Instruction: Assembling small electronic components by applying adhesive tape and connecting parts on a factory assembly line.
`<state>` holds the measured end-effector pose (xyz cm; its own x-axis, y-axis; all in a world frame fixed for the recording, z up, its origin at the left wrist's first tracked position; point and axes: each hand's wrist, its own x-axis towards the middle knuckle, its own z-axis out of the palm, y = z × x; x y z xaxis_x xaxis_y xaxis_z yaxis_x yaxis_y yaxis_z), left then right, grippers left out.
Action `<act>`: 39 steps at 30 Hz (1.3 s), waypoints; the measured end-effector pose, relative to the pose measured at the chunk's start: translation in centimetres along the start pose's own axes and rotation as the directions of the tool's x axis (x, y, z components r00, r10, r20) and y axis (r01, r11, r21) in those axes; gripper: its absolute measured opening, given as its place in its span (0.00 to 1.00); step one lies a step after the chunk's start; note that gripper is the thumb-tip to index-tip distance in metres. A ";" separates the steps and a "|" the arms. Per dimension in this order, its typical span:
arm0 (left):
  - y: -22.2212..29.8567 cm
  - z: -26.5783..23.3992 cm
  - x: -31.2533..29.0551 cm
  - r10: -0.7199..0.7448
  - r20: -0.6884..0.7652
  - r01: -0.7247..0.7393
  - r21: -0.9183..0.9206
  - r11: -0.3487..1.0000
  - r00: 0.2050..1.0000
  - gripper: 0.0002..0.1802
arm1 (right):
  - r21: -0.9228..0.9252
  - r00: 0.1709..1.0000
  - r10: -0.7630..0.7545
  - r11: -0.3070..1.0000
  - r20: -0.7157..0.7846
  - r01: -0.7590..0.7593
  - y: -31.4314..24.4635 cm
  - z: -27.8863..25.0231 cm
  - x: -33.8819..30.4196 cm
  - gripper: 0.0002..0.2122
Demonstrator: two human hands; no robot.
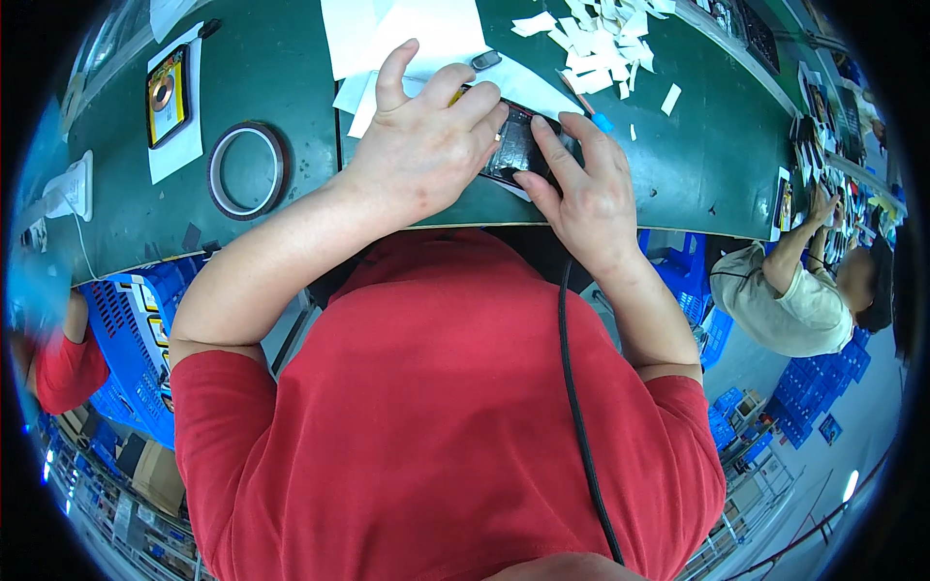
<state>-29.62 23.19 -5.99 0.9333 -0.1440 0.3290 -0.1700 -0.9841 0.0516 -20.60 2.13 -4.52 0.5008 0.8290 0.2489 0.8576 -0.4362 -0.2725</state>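
A dark, flat, phone-sized device (518,153) with a glossy black face lies at the table's near edge, partly hidden by both hands. My left hand (421,140) is over its left part. Its thumb and forefinger are pinched together at the device, with the little finger raised; what they pinch is too small to name. On the device's right part rests my right hand (593,189), thumb and forefinger on the face and the other fingers curled around its right side. White paper sheets (407,39) lie beyond it, with a small dark oval piece (485,60) on them.
On the green table (310,87), a tape roll (247,169) and a yellow-edged part with a copper coil (168,94) lie left. Scattered white paper strips (605,44) and a blue-tipped stick (599,120) lie right. A blue crate (131,339) stands lower left; a co-worker (799,290) is at right.
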 end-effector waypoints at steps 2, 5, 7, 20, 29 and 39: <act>-0.1 0.1 0.0 0.004 -0.001 -0.004 0.010 1.000 1.000 0.16 | -0.032 1.000 -0.011 0.999 0.023 0.011 -0.1 -0.1 0.2 0.25; -0.1 0.4 0.1 0.016 -0.047 -0.016 -0.010 1.000 0.999 0.14 | -0.055 0.999 -0.014 0.998 0.049 0.017 0.0 -0.3 0.4 0.25; -0.1 0.3 0.1 0.005 -0.042 -0.007 -0.031 0.999 0.999 0.14 | -0.069 0.998 -0.006 0.998 0.063 0.010 -0.2 -0.5 0.4 0.25; 0.1 0.1 0.1 -0.009 -0.055 0.004 -0.080 0.997 0.998 0.13 | 0.295 0.969 0.204 0.943 -0.142 -0.155 0.8 -0.1 1.7 0.13; 0.0 0.4 0.2 -0.024 -0.072 0.016 -0.105 0.994 0.997 0.13 | 0.250 0.935 0.352 0.910 -0.045 -0.331 0.2 0.8 3.8 0.04; 0.1 0.6 0.1 -0.027 -0.092 0.020 -0.073 0.997 0.995 0.11 | 0.059 0.972 0.236 0.970 -0.012 -0.235 0.2 0.5 4.8 0.04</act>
<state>-29.33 23.06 -6.48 0.9044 -0.1072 0.4129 -0.1739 -0.9765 0.1273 -18.10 6.20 -3.81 0.6906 0.6984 0.1882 0.7073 -0.5977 -0.3774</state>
